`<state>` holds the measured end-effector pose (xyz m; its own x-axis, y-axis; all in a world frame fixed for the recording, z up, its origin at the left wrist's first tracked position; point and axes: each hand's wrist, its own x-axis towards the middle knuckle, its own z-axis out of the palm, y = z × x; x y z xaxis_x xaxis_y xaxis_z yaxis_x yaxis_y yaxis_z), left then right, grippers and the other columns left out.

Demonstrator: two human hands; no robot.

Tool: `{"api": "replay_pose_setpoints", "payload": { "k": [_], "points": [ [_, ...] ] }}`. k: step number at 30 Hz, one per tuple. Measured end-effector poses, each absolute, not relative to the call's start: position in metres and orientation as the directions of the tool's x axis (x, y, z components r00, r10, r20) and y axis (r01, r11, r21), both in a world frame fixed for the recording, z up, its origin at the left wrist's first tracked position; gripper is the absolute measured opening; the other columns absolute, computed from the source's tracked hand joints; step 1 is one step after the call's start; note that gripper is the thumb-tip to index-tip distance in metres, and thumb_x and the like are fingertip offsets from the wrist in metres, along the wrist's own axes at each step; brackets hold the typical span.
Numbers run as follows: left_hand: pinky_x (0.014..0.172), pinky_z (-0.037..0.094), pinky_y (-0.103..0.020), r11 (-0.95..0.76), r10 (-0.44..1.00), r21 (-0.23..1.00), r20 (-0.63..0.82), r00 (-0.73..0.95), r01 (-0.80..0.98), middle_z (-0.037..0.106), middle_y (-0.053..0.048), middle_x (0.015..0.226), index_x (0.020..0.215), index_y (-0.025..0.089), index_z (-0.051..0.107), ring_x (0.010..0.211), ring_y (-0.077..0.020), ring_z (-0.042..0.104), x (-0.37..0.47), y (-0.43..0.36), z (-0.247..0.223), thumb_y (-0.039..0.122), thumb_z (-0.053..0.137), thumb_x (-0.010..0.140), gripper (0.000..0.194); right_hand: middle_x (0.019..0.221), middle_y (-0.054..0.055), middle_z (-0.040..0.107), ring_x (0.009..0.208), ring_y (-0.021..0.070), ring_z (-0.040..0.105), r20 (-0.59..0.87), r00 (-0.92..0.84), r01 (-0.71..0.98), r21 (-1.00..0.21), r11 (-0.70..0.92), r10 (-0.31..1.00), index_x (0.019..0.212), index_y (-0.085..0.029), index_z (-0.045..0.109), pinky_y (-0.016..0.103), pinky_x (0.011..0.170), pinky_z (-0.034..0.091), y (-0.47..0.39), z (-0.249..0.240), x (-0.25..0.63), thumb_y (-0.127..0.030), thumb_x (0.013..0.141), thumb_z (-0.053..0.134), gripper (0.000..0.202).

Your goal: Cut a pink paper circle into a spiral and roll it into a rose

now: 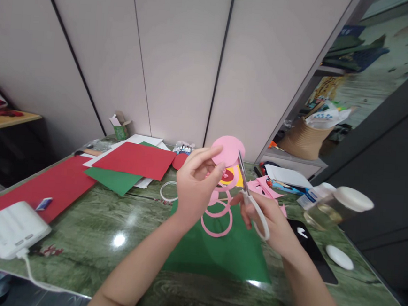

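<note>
Head view: glossy, dark-veined green table (94, 238) in front, bearing a smooth green sheet (224, 258). Thin, flat pink rings (215, 235) overlap above the sheet's middle. Beyond them come the scissors (246, 192), with white handles and slim metal blades, and a flat, round pink disc (227, 150), held up above the table. Angular pink scraps (263, 188) lie to the right; a stiff red sheet (136, 159) lies back left, before plain pale panels (178, 75).

Left hand (196, 183) pinches the disc's lower left edge between thumb and fingers, its back turned toward the camera. Right hand (271, 217) grips the scissors by their handles, blades slanting up to the disc's right edge.

Both forearms are cut off at the bottom. Left hand and disc partly cover small pink and yellow pieces behind. Blade opening is hard to make out, as is how the fingers pass through the handles.
</note>
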<state>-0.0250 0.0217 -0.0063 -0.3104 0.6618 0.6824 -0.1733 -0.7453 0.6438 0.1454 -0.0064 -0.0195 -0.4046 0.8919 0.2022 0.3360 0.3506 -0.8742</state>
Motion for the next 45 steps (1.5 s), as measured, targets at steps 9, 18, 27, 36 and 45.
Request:
{"api": "replay_pose_setpoints", "payload": {
  "k": [9,18,27,36,45],
  "points": [
    [0.071,0.052,-0.023,-0.722,0.688,0.679,0.683,-0.244,-0.133,0.063,-0.006,0.097,0.099,0.022,0.070,0.087,-0.0122,0.059,-0.0262,0.0174,-0.0043,0.011,0.065,0.074,0.028,0.058,-0.002,0.046,0.054,0.0133,0.043,0.238,-0.406,0.323,-0.866,0.382,0.882,0.092,-0.015,0.061,0.027,0.054,0.035,-0.0074,-0.0172,0.1437,-0.071,0.080,0.039,0.061],
    [0.070,0.051,-0.022,-0.716,0.694,0.685,0.677,-0.245,-0.138,0.063,-0.004,0.092,0.095,0.021,0.071,0.085,-0.0109,0.059,-0.0275,0.0172,-0.0032,0.008,0.062,0.075,0.026,0.058,-0.003,0.047,0.054,0.0126,0.044,0.221,-0.417,0.321,-0.871,0.371,0.882,0.093,-0.016,0.061,0.026,0.053,0.034,-0.0070,-0.0186,0.1463,-0.066,0.083,0.042,0.054],
    [0.067,0.050,-0.023,-0.746,0.658,0.654,0.692,-0.297,-0.126,0.066,-0.004,0.085,0.087,0.021,0.072,0.080,-0.0115,0.060,-0.0269,0.0194,-0.0046,0.009,0.061,0.076,0.020,0.057,-0.003,0.047,0.052,0.0129,0.045,0.203,-0.426,0.326,-0.875,0.359,0.881,0.095,-0.016,0.060,0.026,0.051,0.036,-0.0061,-0.0211,0.1467,-0.058,0.087,0.043,0.046],
    [0.075,0.052,-0.022,-0.746,0.660,0.644,0.679,-0.323,-0.169,0.065,-0.003,0.094,0.096,0.024,0.071,0.087,-0.0105,0.061,-0.0263,0.0220,-0.0058,0.010,0.063,0.077,0.025,0.054,-0.004,0.045,0.050,0.0126,0.044,0.182,-0.408,0.360,-0.868,0.341,0.894,0.092,-0.015,0.061,0.025,0.050,0.036,-0.0055,-0.0192,0.1455,-0.051,0.086,0.046,0.038],
    [0.071,0.052,-0.021,-0.727,0.681,0.669,0.672,-0.291,-0.157,0.063,-0.004,0.097,0.099,0.023,0.070,0.084,-0.0098,0.059,-0.0250,0.0194,-0.0053,0.009,0.064,0.075,0.028,0.056,-0.002,0.046,0.052,0.0135,0.043,0.200,-0.412,0.339,-0.872,0.354,0.889,0.091,-0.015,0.061,0.026,0.050,0.035,-0.0073,-0.0184,0.1446,-0.058,0.084,0.046,0.046]
  ]
}}
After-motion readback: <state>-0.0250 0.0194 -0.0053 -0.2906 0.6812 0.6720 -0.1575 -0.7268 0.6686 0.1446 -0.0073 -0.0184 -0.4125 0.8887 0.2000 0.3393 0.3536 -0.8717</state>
